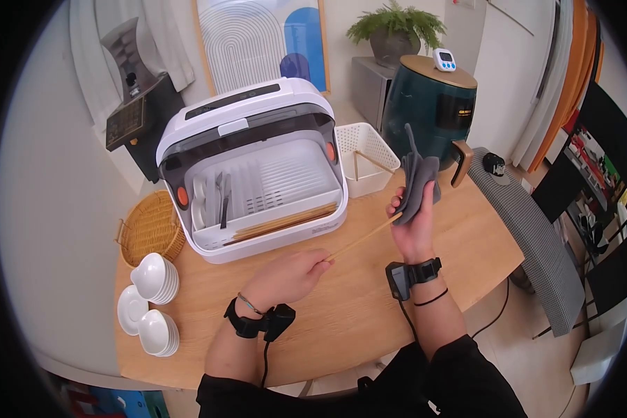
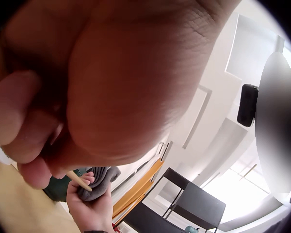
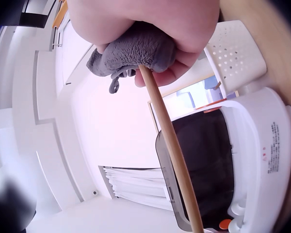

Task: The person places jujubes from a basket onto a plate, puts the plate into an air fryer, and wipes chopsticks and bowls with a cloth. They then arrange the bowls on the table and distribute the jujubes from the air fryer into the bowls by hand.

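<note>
In the head view the left hand (image 1: 289, 279) pinches the near end of a thin wooden chopstick (image 1: 362, 240). The right hand (image 1: 416, 226) grips a folded grey cloth (image 1: 418, 184), and the chopstick's far end meets the cloth's lower edge. In the right wrist view the chopstick (image 3: 169, 136) runs out from the cloth (image 3: 138, 48), which lies in the curled fingers of the right hand (image 3: 184, 24). The left wrist view shows curled fingers of the left hand (image 2: 121, 87) close up, with the chopstick tip (image 2: 80, 180) at the cloth (image 2: 99, 182).
An open white dish cabinet (image 1: 272, 233) holds chopsticks and utensils. Behind stand a white perforated basket (image 1: 369, 182) with sticks inside and a green air fryer (image 1: 425, 101). At left are a wicker basket (image 1: 150, 226), stacked white bowls (image 1: 157, 279) and a saucer (image 1: 131, 310).
</note>
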Available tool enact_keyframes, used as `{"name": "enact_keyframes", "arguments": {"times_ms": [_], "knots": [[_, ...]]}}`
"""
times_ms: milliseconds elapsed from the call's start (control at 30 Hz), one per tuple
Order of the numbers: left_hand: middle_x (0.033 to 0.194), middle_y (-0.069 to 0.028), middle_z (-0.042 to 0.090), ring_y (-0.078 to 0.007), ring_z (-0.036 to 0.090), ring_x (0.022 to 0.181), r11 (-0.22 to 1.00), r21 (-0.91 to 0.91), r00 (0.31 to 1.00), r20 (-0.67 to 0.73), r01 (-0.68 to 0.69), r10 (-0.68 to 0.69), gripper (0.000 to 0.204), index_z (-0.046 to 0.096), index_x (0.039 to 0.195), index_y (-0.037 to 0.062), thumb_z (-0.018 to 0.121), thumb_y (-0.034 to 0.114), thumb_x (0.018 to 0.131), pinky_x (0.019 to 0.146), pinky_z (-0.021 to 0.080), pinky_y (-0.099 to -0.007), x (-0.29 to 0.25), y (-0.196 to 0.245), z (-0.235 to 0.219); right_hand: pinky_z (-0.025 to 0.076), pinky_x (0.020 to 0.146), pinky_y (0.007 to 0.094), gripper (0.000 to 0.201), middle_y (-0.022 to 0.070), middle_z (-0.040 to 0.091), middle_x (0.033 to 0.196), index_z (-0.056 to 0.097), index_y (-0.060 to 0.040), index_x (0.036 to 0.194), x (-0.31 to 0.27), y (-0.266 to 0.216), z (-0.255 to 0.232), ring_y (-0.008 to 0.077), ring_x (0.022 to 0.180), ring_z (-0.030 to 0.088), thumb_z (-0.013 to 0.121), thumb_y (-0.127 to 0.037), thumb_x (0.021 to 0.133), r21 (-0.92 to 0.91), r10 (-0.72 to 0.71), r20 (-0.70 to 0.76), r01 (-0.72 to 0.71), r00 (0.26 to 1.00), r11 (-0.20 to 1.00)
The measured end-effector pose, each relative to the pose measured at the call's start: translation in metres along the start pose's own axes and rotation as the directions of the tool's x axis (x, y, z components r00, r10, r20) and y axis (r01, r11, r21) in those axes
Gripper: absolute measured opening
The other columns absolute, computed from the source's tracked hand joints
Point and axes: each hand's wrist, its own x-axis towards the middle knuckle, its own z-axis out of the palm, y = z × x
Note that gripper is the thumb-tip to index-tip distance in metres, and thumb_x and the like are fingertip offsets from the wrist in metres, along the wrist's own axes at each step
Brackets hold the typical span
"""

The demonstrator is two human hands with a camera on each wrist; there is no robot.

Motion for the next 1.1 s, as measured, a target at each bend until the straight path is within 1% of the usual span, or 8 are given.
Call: {"name": "enact_keyframes", "arguments": {"times_ms": [367, 567, 767, 833, 900, 1000, 1067, 1100], "knots": [[0.072, -0.0139, 0.064, -0.0311, 0.063, 0.066, 0.981, -0.18, 0.961, -0.276, -0.069, 0.017, 0.024, 0.06, 0.095, -0.0003, 0.053, 0.022, 0.099, 0.063, 0.048, -0.0386, 0.026, -0.002, 0.049, 0.05, 0.075, 0.0306, 0.045, 0.0081, 0.061, 0.092, 0.051, -0.0034, 0.122, -0.046, 0.05, 0.032, 0.0171, 0.081, 0.06, 0.045, -0.044, 0.103, -0.182, 0.207, 0.228, -0.167, 0.951, 0.969], [0.074, -0.019, 0.066, -0.0388, 0.065, 0.073, 0.991, 0.134, 0.968, -0.247, -0.012, 0.046, 0.026, 0.061, 0.094, -0.0021, 0.057, 0.024, 0.096, 0.068, 0.05, -0.0458, -0.006, 0.014, 0.013, 0.051, 0.07, 0.0289, 0.037, 0.0063, 0.062, 0.091, 0.054, -0.0015, 0.119, -0.036, 0.036, 0.032, 0.0146, 0.075, 0.06, 0.049, -0.035, 0.104, -0.257, 0.042, 0.172, 0.003, 0.984, 0.966], [0.089, -0.0123, 0.069, -0.0216, 0.067, 0.071, 0.995, -0.006, 0.924, -0.37, 0.098, -0.093, 0.021, 0.066, 0.11, 0.0041, 0.062, 0.018, 0.094, 0.066, 0.053, -0.0348, -0.015, 0.033, -0.025, 0.046, 0.049, 0.0266, 0.034, 0.0049, 0.062, 0.083, 0.058, -0.0002, 0.117, -0.044, 0.039, 0.035, 0.0126, 0.057, 0.056, 0.052, -0.031, 0.103, -0.337, 0.088, 0.243, -0.001, 0.966, 0.941], [0.112, -0.0137, 0.069, -0.0215, 0.068, 0.09, 0.906, -0.415, 0.996, 0.063, 0.083, -0.062, 0.031, 0.062, 0.12, 0.0024, 0.065, 0.014, 0.092, 0.079, 0.053, -0.0346, -0.019, 0.032, -0.03, 0.045, 0.047, 0.0259, 0.034, 0.0041, 0.061, 0.077, 0.059, 0.0001, 0.118, -0.051, 0.041, 0.04, 0.0115, 0.052, 0.054, 0.053, -0.029, 0.102, -0.462, 0.166, 0.266, -0.026, 0.95, 0.887], [0.116, -0.0145, 0.067, -0.0214, 0.065, 0.098, 0.943, -0.331, 0.973, -0.202, 0.039, -0.111, 0.036, 0.059, 0.124, 0.0016, 0.066, 0.017, 0.092, 0.085, 0.051, -0.0349, -0.036, 0.036, -0.038, 0.045, 0.046, 0.0254, 0.035, 0.0037, 0.061, 0.074, 0.058, 0.0, 0.119, -0.049, 0.042, 0.038, 0.0108, 0.051, 0.054, 0.054, -0.029, 0.101, -0.448, 0.218, 0.283, -0.072, 0.934, 0.891], [0.127, -0.0169, 0.06, -0.0212, 0.056, 0.121, 1.0, -0.029, 0.597, -0.802, 0.008, -0.028, 0.054, 0.048, 0.135, -0.0009, 0.069, 0.024, 0.091, 0.1, 0.044, -0.0359, -0.057, 0.049, -0.041, 0.045, 0.046, 0.0265, 0.033, 0.0045, 0.06, 0.074, 0.058, -0.0013, 0.115, -0.046, 0.037, 0.038, 0.0117, 0.05, 0.054, 0.056, -0.031, 0.101, -0.409, 0.185, 0.216, -0.083, 0.959, 0.909], [0.139, -0.0184, 0.05, -0.0292, 0.045, 0.134, 0.945, 0.174, -0.343, -0.937, -0.276, 0.072, 0.05, 0.043, 0.139, -0.0013, 0.06, 0.016, 0.095, 0.113, 0.032, -0.0408, -0.069, -0.008, -0.106, 0.045, 0.045, 0.0271, 0.032, 0.0046, 0.059, 0.073, 0.058, -0.0019, 0.112, -0.04, 0.035, 0.03, 0.012, 0.05, 0.054, 0.056, -0.032, 0.101, -0.372, 0.165, 0.188, -0.085, 0.968, 0.924], [0.138, -0.0229, 0.048, -0.0318, 0.043, 0.135, 0.824, 0.17, -0.457, -0.882, -0.54, -0.118, 0.048, 0.04, 0.14, -0.0002, 0.052, 0.011, 0.095, 0.116, 0.028, -0.0453, -0.096, -0.015, -0.126, 0.045, 0.045, 0.0276, 0.031, 0.0048, 0.059, 0.072, 0.058, -0.0026, 0.108, -0.036, 0.034, 0.029, 0.0123, 0.049, 0.053, 0.056, -0.032, 0.101, -0.339, 0.144, 0.168, -0.08, 0.975, 0.937]]}}
